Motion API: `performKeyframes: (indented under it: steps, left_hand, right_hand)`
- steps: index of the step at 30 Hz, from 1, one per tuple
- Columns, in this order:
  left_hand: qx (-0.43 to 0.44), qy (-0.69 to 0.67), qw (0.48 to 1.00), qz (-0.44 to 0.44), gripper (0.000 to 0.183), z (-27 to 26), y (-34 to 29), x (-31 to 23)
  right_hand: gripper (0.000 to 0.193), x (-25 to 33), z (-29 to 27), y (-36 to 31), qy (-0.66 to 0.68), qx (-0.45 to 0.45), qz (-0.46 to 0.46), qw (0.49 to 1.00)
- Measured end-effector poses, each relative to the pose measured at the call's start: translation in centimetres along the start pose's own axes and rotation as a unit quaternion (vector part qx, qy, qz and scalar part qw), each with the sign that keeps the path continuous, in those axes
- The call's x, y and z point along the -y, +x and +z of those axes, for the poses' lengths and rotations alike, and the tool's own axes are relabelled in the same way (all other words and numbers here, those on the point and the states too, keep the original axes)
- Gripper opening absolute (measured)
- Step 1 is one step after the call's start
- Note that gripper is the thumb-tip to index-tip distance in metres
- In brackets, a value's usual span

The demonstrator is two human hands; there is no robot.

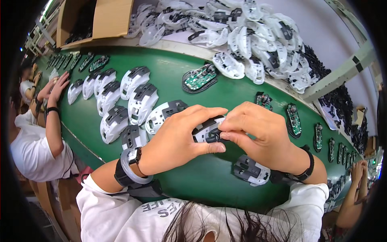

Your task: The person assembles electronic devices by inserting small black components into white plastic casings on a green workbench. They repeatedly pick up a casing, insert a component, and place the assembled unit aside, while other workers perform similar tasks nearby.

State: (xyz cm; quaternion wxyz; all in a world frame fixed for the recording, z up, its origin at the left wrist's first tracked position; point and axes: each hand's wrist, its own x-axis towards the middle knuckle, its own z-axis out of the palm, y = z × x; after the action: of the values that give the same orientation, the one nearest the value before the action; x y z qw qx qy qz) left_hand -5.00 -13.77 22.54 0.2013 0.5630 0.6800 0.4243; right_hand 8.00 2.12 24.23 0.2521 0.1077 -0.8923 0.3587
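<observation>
My left hand (171,135) is closed around a white and dark grey computer mouse shell (200,137), held above the green worktop between fingers and thumb. My right hand (262,129) meets it from the other side, fingertips pinched on a small black part (213,136) at the shell's edge. How far that part sits in the shell is hidden by the fingers. Just below my right hand another mouse shell (252,171) lies on the worktop. Several similar shells (114,123) stand in rows to the left of my left hand.
Mouse bases with green circuit boards (200,78) run along the belt to both sides. A heap of translucent shells (258,38) and a pile of black parts (338,101) fill the shelf behind. A cardboard box (113,19) stands far left. A co-worker's hand (59,84) rests there.
</observation>
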Motion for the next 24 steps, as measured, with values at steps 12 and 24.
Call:
performKeyframes:
  steps: [12,24]
  left_hand:
    - [-0.100,-0.280,0.949,-0.105,0.066,0.4,-2.1,1.3]
    - [-0.067,-0.331,0.940,-0.048,0.058,0.4,-3.6,1.2]
  right_hand:
    - [0.049,-1.3,1.5,0.5,0.199,0.083,0.201,0.956]
    - [0.070,1.4,2.5,-1.9,0.242,0.122,0.248,0.930]
